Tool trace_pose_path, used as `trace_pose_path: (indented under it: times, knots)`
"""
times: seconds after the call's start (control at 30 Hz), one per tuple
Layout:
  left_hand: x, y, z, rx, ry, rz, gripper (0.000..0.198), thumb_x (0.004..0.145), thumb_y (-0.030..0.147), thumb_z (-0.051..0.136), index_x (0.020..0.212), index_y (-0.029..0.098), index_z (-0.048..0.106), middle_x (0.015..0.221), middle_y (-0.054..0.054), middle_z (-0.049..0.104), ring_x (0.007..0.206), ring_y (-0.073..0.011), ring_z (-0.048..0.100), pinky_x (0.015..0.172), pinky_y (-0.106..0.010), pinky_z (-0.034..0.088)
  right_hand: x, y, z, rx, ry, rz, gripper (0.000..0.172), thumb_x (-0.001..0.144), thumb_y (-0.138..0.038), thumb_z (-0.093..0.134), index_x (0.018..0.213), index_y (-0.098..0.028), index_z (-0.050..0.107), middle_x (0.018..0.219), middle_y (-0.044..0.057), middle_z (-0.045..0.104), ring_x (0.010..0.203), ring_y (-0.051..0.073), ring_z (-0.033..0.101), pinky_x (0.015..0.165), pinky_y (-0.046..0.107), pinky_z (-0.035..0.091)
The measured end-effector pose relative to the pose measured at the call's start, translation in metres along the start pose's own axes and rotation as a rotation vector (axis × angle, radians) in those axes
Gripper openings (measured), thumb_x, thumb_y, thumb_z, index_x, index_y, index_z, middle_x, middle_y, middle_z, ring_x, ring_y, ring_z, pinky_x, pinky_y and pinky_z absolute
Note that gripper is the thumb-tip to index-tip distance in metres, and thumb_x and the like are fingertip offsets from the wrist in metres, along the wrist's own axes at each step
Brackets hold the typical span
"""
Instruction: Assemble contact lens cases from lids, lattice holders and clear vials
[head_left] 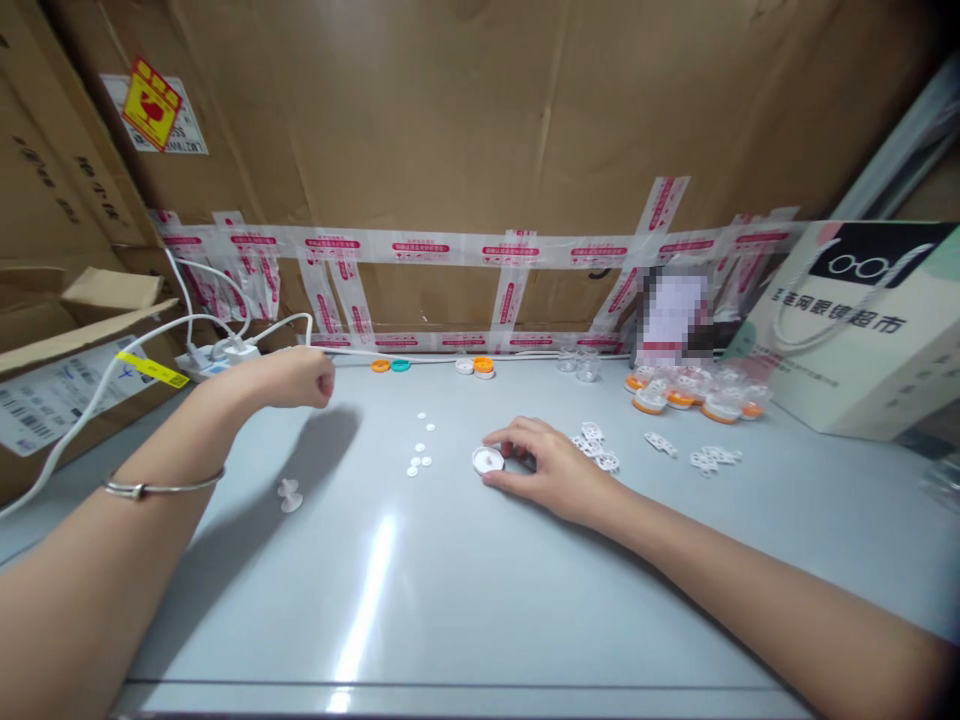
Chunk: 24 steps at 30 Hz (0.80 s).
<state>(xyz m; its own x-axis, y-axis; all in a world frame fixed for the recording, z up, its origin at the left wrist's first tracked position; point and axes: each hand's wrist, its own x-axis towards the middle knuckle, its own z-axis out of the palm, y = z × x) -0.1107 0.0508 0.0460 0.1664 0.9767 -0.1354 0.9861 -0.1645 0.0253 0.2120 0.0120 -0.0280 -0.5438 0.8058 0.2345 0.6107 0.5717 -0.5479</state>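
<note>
White, round, shallow plastic disc with a raised rim [489, 461], flat near the middle of the pale grey-blue surface [465, 610]. Right forearm stretched in low from the front right corner, right hand [553, 466] turned sideways and pointed left, close down to the surface. Left arm angled in from the front left corner, slim silver-coloured bangle [165, 487] around it, wrist bent; left hand [298, 377] raised above the surface toward the back edge, shadow cast to the right and below.

Disc just beyond the palm of the right hand, between thumb and index finger; well apart from the left hand. Right fingers in a curved pinch, thumb on the near side of the rim, index finger on the far side, disc grasped between. Left fingers curled inward into a fist, tips hidden; contents impossible to tell.

Just left of the disc, a loose scatter of tiny white round pieces [420, 448]. Farther left, toward the front left corner, a translucent spool-shaped piece [290, 496]. Right behind the right hand, a cluster of white perforated flat pieces [606, 461], partly covered by the hand.
</note>
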Motion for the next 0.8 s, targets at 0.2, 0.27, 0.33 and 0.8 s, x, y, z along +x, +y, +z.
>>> trace_pose_path:
  times: [0.2, 0.27, 0.33, 0.8]
  knots:
    - [-0.009, 0.084, 0.011, -0.201, 0.317, 0.51, 0.007, 0.072, 0.018, 0.053, 0.073, 0.018, 0.06, 0.073, 0.0, 0.065, 0.068, -0.0127, 0.057, 0.064, -0.021, 0.041, 0.003, 0.002, 0.003, 0.009, 0.03, -0.007, 0.022, 0.072, -0.034, 0.065, 0.089, -0.02, 0.062, 0.085, 0.003, 0.059, 0.084, 0.018, 0.053, 0.073, 0.03, 0.04]
    - [-0.011, 0.107, 0.025, -0.287, 0.297, 0.645, 0.008, 0.075, 0.016, 0.052, 0.075, 0.017, 0.06, 0.076, 0.0, 0.065, 0.07, -0.0119, 0.058, 0.067, -0.02, 0.042, 0.004, 0.002, 0.004, 0.006, 0.035, -0.023, 0.022, 0.072, -0.034, 0.065, 0.089, -0.021, 0.062, 0.085, 0.003, 0.059, 0.085, 0.018, 0.053, 0.074, 0.03, 0.04]
    - [-0.01, 0.121, 0.04, -0.315, 0.277, 0.716, 0.008, 0.078, 0.017, 0.052, 0.077, 0.017, 0.06, 0.076, -0.001, 0.065, 0.07, -0.012, 0.058, 0.067, -0.021, 0.042, 0.004, 0.002, 0.005, 0.002, 0.041, -0.039, 0.022, 0.073, -0.035, 0.064, 0.09, -0.021, 0.063, 0.084, 0.003, 0.059, 0.084, 0.018, 0.053, 0.074, 0.03, 0.04]
    - [0.0, 0.131, 0.066, -0.238, 0.397, 0.832, 0.015, 0.087, 0.017, 0.045, 0.085, 0.017, 0.06, 0.083, -0.003, 0.065, 0.079, -0.0135, 0.059, 0.079, -0.028, 0.039, 0.006, 0.002, 0.008, -0.012, 0.056, -0.058, 0.015, 0.072, -0.032, 0.067, 0.082, -0.021, 0.064, 0.079, 0.002, 0.059, 0.081, 0.017, 0.052, 0.074, 0.029, 0.04]
